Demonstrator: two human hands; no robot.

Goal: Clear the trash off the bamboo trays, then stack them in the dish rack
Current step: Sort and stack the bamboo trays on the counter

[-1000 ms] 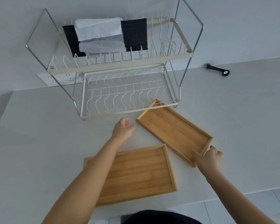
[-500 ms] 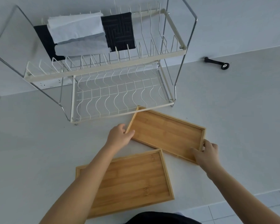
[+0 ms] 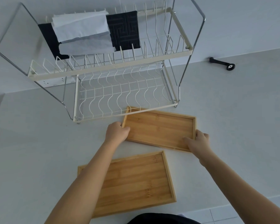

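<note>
Two bamboo trays lie on the white counter, both bare inside. The far tray [image 3: 160, 128] sits just in front of the dish rack [image 3: 113, 101], its back left corner touching the rack's lower rim. My left hand [image 3: 116, 132] grips its left short edge and my right hand [image 3: 198, 143] grips its right short edge near the front corner. The near tray [image 3: 136, 180] lies flat closer to me, partly under my left forearm. The rack has two wire tiers.
A black mat [image 3: 123, 29] and white paper sheets [image 3: 82, 33] rest on the rack's upper tier. A small black tool [image 3: 221, 63] lies on the counter at the back right. A wall socket strip [image 3: 55, 80] shows behind the rack. The counter's front edge runs lower right.
The far tray has turned from a diagonal to nearly square with the rack. My left hand went from hovering to gripping its left edge; my right hand stayed on its right end.
</note>
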